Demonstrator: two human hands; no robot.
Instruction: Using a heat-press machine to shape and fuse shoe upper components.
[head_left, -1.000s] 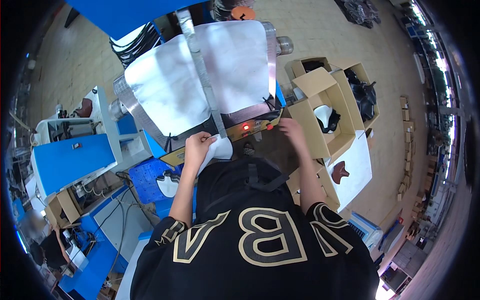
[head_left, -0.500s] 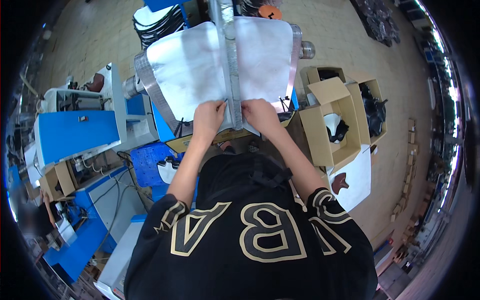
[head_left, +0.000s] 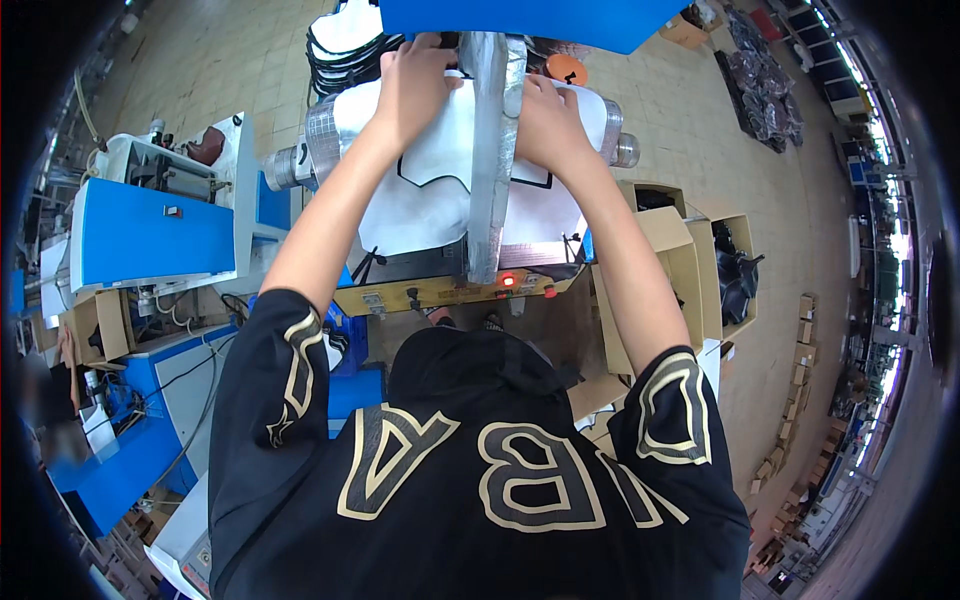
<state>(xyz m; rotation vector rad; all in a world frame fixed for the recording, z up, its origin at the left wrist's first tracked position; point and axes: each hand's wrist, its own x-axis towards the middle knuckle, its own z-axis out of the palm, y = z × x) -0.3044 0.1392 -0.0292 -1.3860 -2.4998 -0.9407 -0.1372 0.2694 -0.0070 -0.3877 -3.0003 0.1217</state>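
Observation:
A white panel with a black edge (head_left: 436,165) lies across larger white sheets (head_left: 415,220) on the machine's bed. A silvery upright bar (head_left: 497,150) crosses in front of the panel's middle and hides part of it. My left hand (head_left: 415,88) is left of the bar at the panel's far part, fingers bent and closed at its edge. To the right of the bar, my right hand (head_left: 550,122) has curled fingers at the panel's other side; the bar covers some of its fingertips.
A blue machine cover (head_left: 530,22) hangs beyond my hands. Behind the bed is a stack of black-edged white pieces (head_left: 345,60) beside an orange disc (head_left: 567,69). A yellow front panel (head_left: 450,292) carries a lit red button (head_left: 508,280). Cardboard boxes (head_left: 672,240) stand at right.
Both hands have moved from the near edge to the far part of the bed. The black-edged panel now shows over the sheets, the red button is lit, and the blue cover fills more of the top.

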